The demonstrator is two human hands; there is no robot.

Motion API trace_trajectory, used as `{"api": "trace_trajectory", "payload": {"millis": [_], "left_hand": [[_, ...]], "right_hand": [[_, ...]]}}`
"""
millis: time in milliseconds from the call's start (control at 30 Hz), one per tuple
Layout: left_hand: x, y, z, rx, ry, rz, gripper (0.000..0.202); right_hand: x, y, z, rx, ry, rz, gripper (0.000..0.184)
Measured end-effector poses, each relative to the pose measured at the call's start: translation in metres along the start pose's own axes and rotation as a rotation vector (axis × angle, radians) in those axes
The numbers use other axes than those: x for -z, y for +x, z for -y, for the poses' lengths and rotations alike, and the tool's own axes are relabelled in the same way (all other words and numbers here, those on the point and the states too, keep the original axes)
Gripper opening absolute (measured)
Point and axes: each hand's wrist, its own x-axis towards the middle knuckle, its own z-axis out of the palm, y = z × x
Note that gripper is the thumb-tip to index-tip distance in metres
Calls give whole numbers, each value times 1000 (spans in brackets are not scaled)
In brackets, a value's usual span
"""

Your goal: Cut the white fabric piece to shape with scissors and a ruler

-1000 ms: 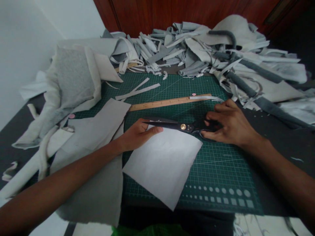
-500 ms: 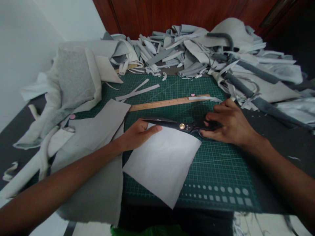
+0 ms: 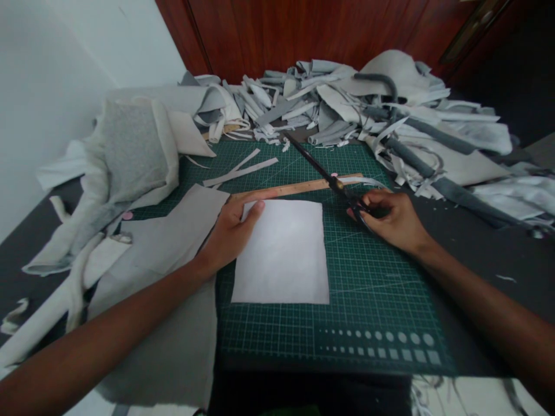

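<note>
My left hand [image 3: 234,228] pinches the upper left corner of a nearly square white sheet [image 3: 284,254], thumb on top and fingers underneath. Whether the sheet is leather or fabric I cannot tell. In my right hand [image 3: 385,216] are black scissors [image 3: 318,167], held by the handles, blades together and pointing up and to the left, clear of the sheet. Behind the sheet a wooden ruler [image 3: 295,188] lies across the green cutting mat [image 3: 377,271]. A narrow white strip [image 3: 364,181] runs over the ruler's right end, close to my right hand.
Large grey-white pieces [image 3: 160,323] lie left, partly under my left forearm. A folded bundle [image 3: 134,144] rests behind them. Two thin strips [image 3: 243,172] cross on the mat. Heaped offcuts [image 3: 299,98] line the back, with more scraps [image 3: 455,138] at right. A wooden door [image 3: 260,34] stands behind.
The scissors have come away from the sheet's top edge and swung upward, blades now together. The sheet has turned to sit squarer, and my left hand has shifted slightly left.
</note>
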Motion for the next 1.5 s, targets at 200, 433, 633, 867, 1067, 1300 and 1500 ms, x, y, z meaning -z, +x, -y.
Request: {"api": "trace_trajectory", "payload": {"millis": [200,433,633,867,1067,1300,1500], "left_hand": [[8,4,-1,-408,466,-108,39],[-12,1,-6,-495,536,378,45],[-33,27,-15,-360,656,425,72],[-23,60,-33,-111,524,564,33],[-18,44,-37,249,-120,259,38],[-20,16,-9,397,-482,176,47],[-21,9,-2,473,-562,80,50]], "right_hand": [[-1,4,2,-248,306,22,53],[-6,8,-3,-312,481,31,62],[-9,9,-8,-279,463,35,61],[-11,10,-8,-265,477,40,61],[-10,9,-8,-170,375,0,57],[2,11,-12,36,81,-37,36],[11,9,-18,169,-207,-2,22]]}}
